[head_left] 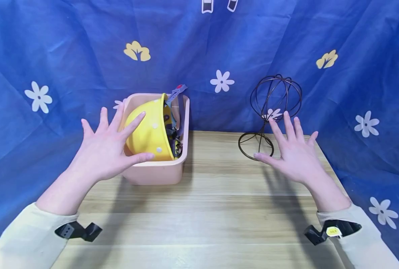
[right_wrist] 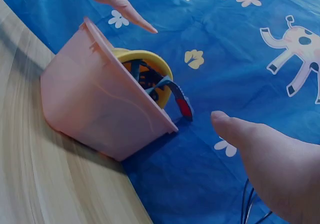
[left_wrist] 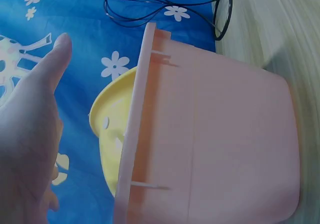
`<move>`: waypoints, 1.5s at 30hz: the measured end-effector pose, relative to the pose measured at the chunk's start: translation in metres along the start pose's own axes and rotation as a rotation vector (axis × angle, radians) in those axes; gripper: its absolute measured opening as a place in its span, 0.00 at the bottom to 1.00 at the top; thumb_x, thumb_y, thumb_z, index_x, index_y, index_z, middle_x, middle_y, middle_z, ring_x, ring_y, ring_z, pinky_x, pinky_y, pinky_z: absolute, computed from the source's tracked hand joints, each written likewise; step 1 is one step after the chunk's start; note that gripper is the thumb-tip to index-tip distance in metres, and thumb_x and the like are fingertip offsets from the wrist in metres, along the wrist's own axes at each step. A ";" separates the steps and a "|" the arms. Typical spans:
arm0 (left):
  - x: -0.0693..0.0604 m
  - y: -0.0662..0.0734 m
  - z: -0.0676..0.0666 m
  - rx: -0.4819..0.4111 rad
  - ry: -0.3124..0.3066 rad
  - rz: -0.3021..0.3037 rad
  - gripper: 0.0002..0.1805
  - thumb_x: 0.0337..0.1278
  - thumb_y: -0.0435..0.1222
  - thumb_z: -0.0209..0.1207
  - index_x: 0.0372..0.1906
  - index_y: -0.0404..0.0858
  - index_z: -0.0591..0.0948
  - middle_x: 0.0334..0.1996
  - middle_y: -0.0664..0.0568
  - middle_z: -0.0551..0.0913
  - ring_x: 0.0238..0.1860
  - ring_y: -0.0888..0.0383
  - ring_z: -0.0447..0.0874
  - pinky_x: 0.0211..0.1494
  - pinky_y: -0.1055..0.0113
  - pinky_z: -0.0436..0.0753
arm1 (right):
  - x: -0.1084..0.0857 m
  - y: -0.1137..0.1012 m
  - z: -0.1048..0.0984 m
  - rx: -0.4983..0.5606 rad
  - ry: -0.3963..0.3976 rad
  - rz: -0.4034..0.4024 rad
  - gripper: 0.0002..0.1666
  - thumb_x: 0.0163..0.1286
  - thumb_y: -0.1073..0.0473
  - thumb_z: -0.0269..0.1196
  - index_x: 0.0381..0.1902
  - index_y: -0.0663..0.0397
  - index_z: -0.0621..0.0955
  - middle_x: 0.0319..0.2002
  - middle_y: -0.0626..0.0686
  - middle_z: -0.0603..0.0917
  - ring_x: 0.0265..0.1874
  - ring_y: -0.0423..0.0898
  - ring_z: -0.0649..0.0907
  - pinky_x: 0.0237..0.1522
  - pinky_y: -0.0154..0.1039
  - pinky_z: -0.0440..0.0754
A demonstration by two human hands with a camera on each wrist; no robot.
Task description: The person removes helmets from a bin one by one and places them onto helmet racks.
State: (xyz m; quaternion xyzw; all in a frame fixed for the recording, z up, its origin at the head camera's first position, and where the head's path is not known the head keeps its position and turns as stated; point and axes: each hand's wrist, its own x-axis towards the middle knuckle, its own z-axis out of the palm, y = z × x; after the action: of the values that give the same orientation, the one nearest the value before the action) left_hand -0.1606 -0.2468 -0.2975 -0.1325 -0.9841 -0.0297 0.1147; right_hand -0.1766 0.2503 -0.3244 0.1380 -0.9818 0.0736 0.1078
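"Helmet [head_left: 147, 132]: which hand is nearer?"
"The left hand [head_left: 106, 149], just above the bin [head_left: 155, 173]; the right hand [head_left: 295, 153] is well right of the bin. Both have fingers spread, holding nothing."
"And the helmet?"
"Just beyond the left hand, untouched, tipped sideways inside the bin."
"Farther?"
"A wire stand [head_left: 261, 131], right of the bin; blue cloth [head_left: 192, 48] behind the bin."

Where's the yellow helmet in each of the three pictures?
Head: the yellow helmet is left of centre, inside the pink bin.
Left wrist: left of centre, poking past the bin's rim.
Right wrist: above centre, slightly left, at the bin's opening.
Shared landmark: the pink bin.
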 end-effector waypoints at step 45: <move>-0.022 -0.056 0.015 -0.295 -0.040 -0.240 0.58 0.64 0.72 0.56 0.88 0.52 0.46 0.85 0.37 0.42 0.77 0.22 0.50 0.67 0.16 0.52 | 0.043 -0.096 0.000 0.357 0.082 -0.190 0.65 0.66 0.21 0.64 0.87 0.44 0.51 0.85 0.49 0.50 0.81 0.58 0.57 0.74 0.68 0.62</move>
State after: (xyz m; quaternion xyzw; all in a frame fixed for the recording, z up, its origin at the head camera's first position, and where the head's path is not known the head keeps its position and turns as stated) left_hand -0.1584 -0.3052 -0.3189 -0.0301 -0.9799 -0.1843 0.0704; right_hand -0.1892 0.1486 -0.3032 0.2438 -0.9306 0.2413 0.1280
